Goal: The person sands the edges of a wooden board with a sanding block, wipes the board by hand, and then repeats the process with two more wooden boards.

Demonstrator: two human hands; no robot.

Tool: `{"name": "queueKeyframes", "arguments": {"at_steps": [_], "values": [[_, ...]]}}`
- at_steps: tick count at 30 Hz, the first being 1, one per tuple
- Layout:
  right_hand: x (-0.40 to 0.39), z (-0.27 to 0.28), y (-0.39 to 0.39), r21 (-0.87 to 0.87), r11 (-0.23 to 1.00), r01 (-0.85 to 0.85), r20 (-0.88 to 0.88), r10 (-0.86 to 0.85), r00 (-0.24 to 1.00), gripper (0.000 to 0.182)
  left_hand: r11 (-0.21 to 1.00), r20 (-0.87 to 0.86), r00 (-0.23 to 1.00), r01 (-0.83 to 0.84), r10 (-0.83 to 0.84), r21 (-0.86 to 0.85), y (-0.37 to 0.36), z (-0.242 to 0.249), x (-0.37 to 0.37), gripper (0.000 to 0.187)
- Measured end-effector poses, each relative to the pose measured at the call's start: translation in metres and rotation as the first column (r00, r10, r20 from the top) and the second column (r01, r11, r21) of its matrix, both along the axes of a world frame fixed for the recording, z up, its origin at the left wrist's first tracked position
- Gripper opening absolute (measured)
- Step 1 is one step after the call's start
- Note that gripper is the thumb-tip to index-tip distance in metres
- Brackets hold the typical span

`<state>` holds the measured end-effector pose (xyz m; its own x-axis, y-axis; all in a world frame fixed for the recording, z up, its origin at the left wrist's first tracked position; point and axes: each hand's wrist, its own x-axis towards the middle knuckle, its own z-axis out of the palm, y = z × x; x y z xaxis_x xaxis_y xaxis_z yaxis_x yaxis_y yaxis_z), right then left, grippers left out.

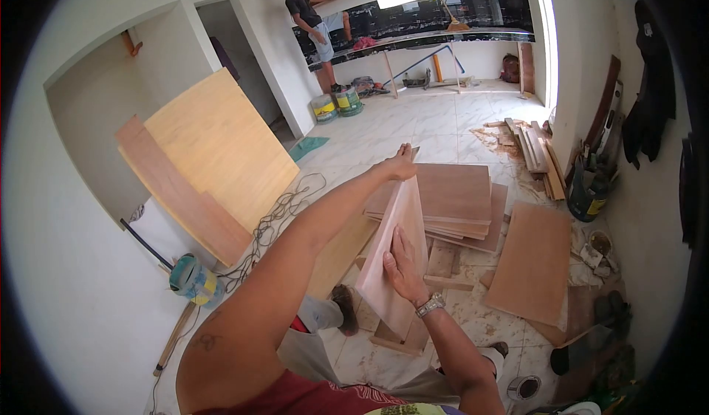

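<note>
A pale wooden panel (pixel 393 238) stands tilted on its edge in front of me, its long narrow edge running away from me. At its far upper end, my left hand (pixel 401 164) is closed with the arm stretched out; a small thin blade-like tip pokes out beyond the fingers, and the rest of it is hidden. My right hand (pixel 405 267), with a metal watch (pixel 430 305) at the wrist, lies with extended fingers against the panel's broad face. Under the panel's near end is a low wooden support (pixel 402 340).
Stacked panels (pixel 454 193) lie just beyond, another board (pixel 530 260) to the right. Big plywood sheets (pixel 221 149) lean at left near tangled cord (pixel 277 219) and a bucket (pixel 196 278). A person (pixel 306 20) stands on buckets (pixel 336 105) at the back counter. Timber offcuts (pixel 535 149) lie far right.
</note>
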<state>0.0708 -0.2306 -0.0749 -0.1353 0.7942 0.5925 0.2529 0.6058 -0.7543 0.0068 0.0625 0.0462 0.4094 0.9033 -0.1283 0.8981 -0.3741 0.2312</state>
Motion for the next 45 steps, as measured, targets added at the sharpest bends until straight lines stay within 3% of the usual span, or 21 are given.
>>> {"name": "queueKeyframes", "arguments": {"at_steps": [3, 8, 13, 15, 17, 18, 26, 28, 32, 36, 39, 41, 45], "values": [[0.001, 0.0, 0.001, 0.003, 1.0, -0.006, 0.005, 0.006, 1.0, 0.071, 0.978, 0.098, 0.989, -0.09, 0.11, -0.19, -0.064, 0.049, 0.012, 0.084], [0.002, 0.003, -0.001, -0.024, 1.0, -0.015, 0.011, 0.015, 1.0, 0.071, 0.993, 0.024, 0.997, -0.069, 0.072, -0.093, -0.033, 0.024, 0.009, 0.094], [0.003, 0.003, -0.002, -0.034, 0.999, -0.011, 0.007, 0.011, 1.0, 0.069, 0.995, -0.015, 0.997, -0.072, 0.071, -0.064, -0.05, 0.033, 0.009, 0.108], [0.003, 0.002, -0.001, -0.013, 1.0, -0.011, 0.007, 0.011, 1.0, 0.069, 0.996, -0.105, 0.992, -0.071, 0.076, 0.051, -0.029, 0.016, 0.011, 0.111], [0.003, 0.001, 0.0, 0.002, 1.0, -0.008, 0.011, 0.008, 1.0, 0.07, 0.99, -0.073, 0.997, -0.011, 0.021, 0.139, 0.014, -0.021, 0.001, 0.109], [0.003, 0.001, 0.0, 0.006, 1.0, -0.005, 0.013, 0.005, 1.0, 0.071, 0.983, -0.059, 0.998, 0.018, -0.007, 0.184, 0.009, -0.016, 0.001, 0.109], [0.001, -0.001, 0.001, 0.006, 1.0, 0.01, 0.011, -0.01, 1.0, 0.068, 1.0, 0.158, 0.987, 0.006, -0.002, -0.028, -0.014, 0.007, 0.0, 0.097], [0.002, -0.002, 0.002, 0.013, 1.0, 0.019, 0.022, -0.019, 1.0, 0.068, 0.998, 0.156, 0.987, 0.05, -0.043, -0.044, -0.037, 0.019, -0.002, 0.094], [0.001, 0.0, -0.001, 0.062, 0.997, 0.043, 0.024, -0.044, 0.999, 0.069, 0.967, -0.045, 0.967, 0.254, -0.252, 0.033, -0.023, 0.003, -0.013, 0.089], [0.003, 0.0, 0.001, 0.01, 0.998, 0.055, 0.019, -0.055, 0.998, 0.07, 0.992, 0.153, 0.982, 0.103, -0.113, 0.071, -0.019, 0.0, -0.004, 0.089], [0.002, 0.006, -0.004, -0.07, 0.997, 0.043, 0.041, -0.04, 0.998, 0.07, 0.996, 0.153, 0.986, 0.051, -0.063, 0.08, -0.001, 0.006, 0.01, 0.073], [0.005, 0.009, -0.004, -0.106, 0.994, 0.039, 0.047, -0.034, 0.998, 0.071, 0.992, -0.055, 0.993, 0.107, -0.103, 0.07, -0.002, 0.023, 0.026, 0.059], [0.005, 0.011, -0.004, -0.085, 0.996, 0.038, 0.041, -0.035, 0.999, 0.072, 0.992, -0.211, 0.971, 0.124, -0.113, 0.038, -0.003, 0.023, 0.029, 0.055]]}}
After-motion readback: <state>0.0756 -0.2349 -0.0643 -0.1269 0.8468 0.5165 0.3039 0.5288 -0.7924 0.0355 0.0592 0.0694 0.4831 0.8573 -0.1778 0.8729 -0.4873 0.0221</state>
